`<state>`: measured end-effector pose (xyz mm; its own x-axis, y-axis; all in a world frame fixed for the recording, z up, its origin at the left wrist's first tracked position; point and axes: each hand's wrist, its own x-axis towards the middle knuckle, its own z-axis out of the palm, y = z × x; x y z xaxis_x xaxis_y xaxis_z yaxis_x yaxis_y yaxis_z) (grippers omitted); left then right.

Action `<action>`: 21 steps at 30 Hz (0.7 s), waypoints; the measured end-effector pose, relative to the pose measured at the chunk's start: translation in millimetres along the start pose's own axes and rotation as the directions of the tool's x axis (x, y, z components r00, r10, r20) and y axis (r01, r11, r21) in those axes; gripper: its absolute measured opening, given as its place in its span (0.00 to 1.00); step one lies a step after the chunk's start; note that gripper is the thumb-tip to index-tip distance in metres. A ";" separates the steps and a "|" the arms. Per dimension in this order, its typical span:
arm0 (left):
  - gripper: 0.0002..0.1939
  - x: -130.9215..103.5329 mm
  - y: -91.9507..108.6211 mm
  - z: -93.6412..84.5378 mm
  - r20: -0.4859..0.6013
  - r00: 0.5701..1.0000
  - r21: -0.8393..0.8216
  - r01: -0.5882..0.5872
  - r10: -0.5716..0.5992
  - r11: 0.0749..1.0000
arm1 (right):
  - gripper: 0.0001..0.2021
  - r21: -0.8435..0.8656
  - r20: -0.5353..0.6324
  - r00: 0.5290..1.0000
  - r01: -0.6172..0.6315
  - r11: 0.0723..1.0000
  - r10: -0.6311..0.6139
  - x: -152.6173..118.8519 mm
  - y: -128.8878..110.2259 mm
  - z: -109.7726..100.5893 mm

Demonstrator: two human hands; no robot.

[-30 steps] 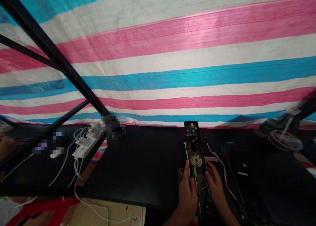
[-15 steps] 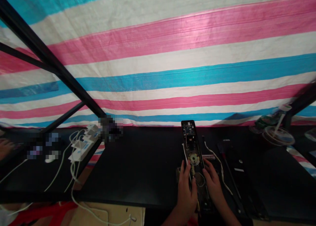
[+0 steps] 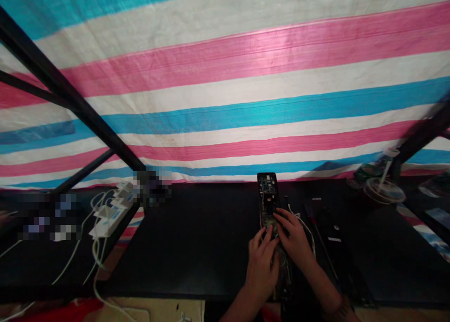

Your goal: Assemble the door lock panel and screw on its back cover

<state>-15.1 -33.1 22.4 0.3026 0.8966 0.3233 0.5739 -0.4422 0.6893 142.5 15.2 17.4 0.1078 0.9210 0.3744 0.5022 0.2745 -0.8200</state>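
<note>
Opened black device (image 3: pixel 269 206), circuit board (image 3: pixel 267 185) exposed, is touched mid-length by left hand (image 3: pixel 260 260) and right hand (image 3: pixel 296 239), both partly spread. Whether anything is pinched cannot be told.

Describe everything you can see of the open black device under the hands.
The device is long and narrow, its dark casing open to show the inside; the material, perhaps plastic, is hard to tell. A circuit board with pale components sits at its far end. It lies on the black table, lengthwise away from the person. Fingers of the left hand and right hand appear to touch its middle, hiding much of it. The near end is too dark to read.
</note>
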 end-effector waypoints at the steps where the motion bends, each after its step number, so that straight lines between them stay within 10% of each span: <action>1: 0.25 -0.6 -2.0 1.5 0.004 1.000 0.032 -0.018 0.018 0.999 | 0.15 0.001 0.013 1.000 0.022 1.000 -0.022 3.7 0.5 -1.5; 11: 0.21 -1.4 -11.1 -0.2 -0.108 0.994 -0.039 -0.034 0.030 0.999 | 0.15 -0.041 -0.232 0.973 -0.011 0.999 0.002 -18.9 35.5 -11.1; 21: 0.15 0.4 7.0 -7.9 -0.102 0.993 -0.078 0.049 -0.057 0.996 | 0.11 -0.168 -0.226 0.974 -0.003 0.986 -0.035 23.9 37.0 -27.6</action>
<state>-17.0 -35.6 32.5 0.1901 0.9179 0.3484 0.5269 -0.3948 0.7527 187.4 39.7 8.0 0.2808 0.8246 0.4911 0.6385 0.2215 -0.7370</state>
